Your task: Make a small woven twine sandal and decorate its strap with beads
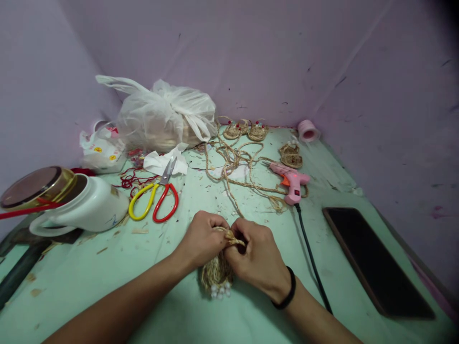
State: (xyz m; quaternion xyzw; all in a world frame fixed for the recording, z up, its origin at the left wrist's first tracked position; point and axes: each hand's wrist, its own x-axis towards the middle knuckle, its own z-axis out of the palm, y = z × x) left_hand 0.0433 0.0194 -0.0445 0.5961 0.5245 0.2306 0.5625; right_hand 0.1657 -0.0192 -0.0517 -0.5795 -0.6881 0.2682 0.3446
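Note:
My left hand (203,239) and my right hand (257,258) meet near the front middle of the pale green table (107,282). Both are closed round a small woven jute piece (216,273) with white beads at its near end. Their fingers pinch its upper end, where a jute cord (234,191) runs away toward the back. A black band circles my right wrist.
Yellow-and-red scissors (158,196) lie left of the hands. A pink glue gun (291,181) with a black cable lies to the right, beside a dark phone (376,263). A white jug (84,205), a plastic bag (168,114), small jute sandals (245,130) and a pink roll (307,130) stand behind.

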